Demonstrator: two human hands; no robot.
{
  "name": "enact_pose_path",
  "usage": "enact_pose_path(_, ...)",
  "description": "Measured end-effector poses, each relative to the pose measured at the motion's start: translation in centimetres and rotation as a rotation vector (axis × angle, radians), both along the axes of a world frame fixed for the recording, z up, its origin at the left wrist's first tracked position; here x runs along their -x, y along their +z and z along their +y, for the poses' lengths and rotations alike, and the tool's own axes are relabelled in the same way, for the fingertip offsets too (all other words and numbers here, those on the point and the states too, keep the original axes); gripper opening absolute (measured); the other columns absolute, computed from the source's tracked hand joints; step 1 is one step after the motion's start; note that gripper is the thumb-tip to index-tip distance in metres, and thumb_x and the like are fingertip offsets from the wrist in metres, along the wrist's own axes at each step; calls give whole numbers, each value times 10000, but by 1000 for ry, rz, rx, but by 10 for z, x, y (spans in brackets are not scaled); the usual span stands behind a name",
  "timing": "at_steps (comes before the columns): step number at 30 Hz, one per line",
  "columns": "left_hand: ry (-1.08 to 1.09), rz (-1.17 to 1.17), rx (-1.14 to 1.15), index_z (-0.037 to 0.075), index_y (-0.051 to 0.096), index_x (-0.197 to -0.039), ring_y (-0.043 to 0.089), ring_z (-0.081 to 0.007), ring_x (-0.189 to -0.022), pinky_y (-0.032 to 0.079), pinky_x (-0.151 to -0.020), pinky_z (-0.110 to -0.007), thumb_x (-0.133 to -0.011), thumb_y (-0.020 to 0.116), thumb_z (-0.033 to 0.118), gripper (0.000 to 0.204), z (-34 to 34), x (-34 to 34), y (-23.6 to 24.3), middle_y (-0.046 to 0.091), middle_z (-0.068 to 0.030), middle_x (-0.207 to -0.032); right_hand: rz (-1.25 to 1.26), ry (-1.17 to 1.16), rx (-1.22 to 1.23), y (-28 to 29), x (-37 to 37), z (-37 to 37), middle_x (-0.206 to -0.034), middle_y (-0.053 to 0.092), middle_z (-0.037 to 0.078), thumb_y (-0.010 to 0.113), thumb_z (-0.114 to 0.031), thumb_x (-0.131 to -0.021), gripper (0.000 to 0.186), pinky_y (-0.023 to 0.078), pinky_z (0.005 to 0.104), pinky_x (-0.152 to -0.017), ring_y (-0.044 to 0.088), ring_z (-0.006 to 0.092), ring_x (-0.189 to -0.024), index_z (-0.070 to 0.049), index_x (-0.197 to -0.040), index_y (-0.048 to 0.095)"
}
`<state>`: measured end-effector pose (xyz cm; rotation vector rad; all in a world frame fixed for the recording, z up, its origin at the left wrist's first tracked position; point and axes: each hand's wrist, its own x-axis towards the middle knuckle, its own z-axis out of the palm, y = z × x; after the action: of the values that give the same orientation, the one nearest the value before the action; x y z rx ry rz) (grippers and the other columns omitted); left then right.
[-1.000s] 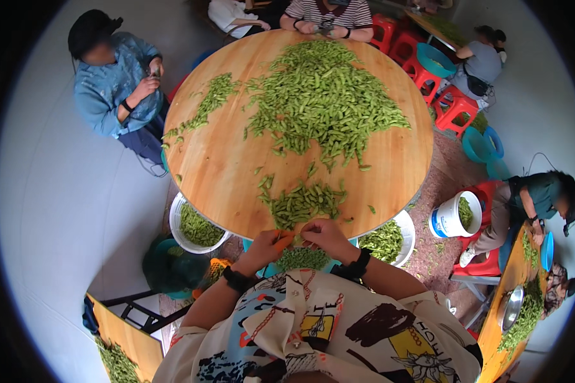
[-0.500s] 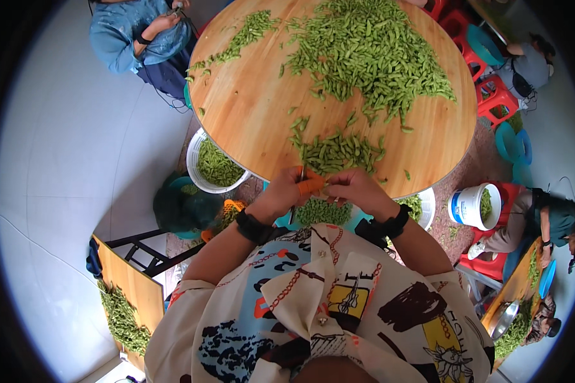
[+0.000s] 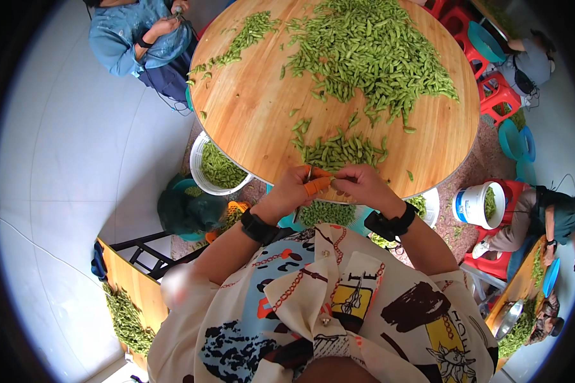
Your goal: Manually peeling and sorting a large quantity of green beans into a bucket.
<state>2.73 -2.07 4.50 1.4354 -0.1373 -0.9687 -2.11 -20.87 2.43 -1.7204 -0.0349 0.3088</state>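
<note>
Head view: left hand (image 3: pixel 290 190) clamped on thin tool (image 3: pixel 310 172); right hand (image 3: pixel 361 185), cannot tell; pods (image 3: pixel 344 150) just beyond both.

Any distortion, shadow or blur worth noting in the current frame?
Head view: black rim, fisheye bending; head view: soft shadow on the pale surface at left; head view: hazy smudge over the left sleeve; head view: pod pile reads clearly, but what sits between left hand and right hand is too small to tell.

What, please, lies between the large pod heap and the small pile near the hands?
A few loose pods lie there on the wooden tabletop, in the head view.
</note>
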Motion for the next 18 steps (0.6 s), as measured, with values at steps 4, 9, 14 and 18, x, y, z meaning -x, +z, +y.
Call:
enact_pose_path(4, -2, -21, -61, 5, 570, -910, 378, -42, -446, 286, -400, -199, -835, 564, 138, 153, -4, -12, -6, 539, -20, -620, 119, -29, -100, 0, -9, 2, -677, 569, 24, 574, -149, -819, 171, 454, 226, -562, 554, 84, -601, 19, -786, 578)
enact_pose_path(9, 131, 126, 5, -15, 557, -871, 367, -58, -432, 282, -397, -204, -835, 564, 137, 157, -9, -22, -22, 542, -38, -640, 154, -64, -132, -12, -19, 3, -717, 592, 29, 557, -174, -848, 190, 474, 218, -582, 578, 86, -625, 16, -845, 565)
enact_pose_path(14, 188, 152, 40, -16, 554, -862, 375, -60, -437, 270, -388, -202, -844, 549, 135, 152, -16, -28, -37, 530, -40, -638, 171, -132, -167, -27, -25, 5, -712, 590, 36, 566, -172, -839, 190, 473, 228, -565, 572, 94, -604, 18, -832, 562)
enact_pose_path(18, 245, 158, 42, 9, 540, -832, 353, -53, -433, 243, -380, -196, -863, 516, 122, 119, -24, -27, -41, 513, -34, -629, 192, -280, -264, -32, -28, 7, -710, 592, 37, 602, -136, -804, 158, 457, 213, -546, 559, 91, -590, 17, -833, 582)
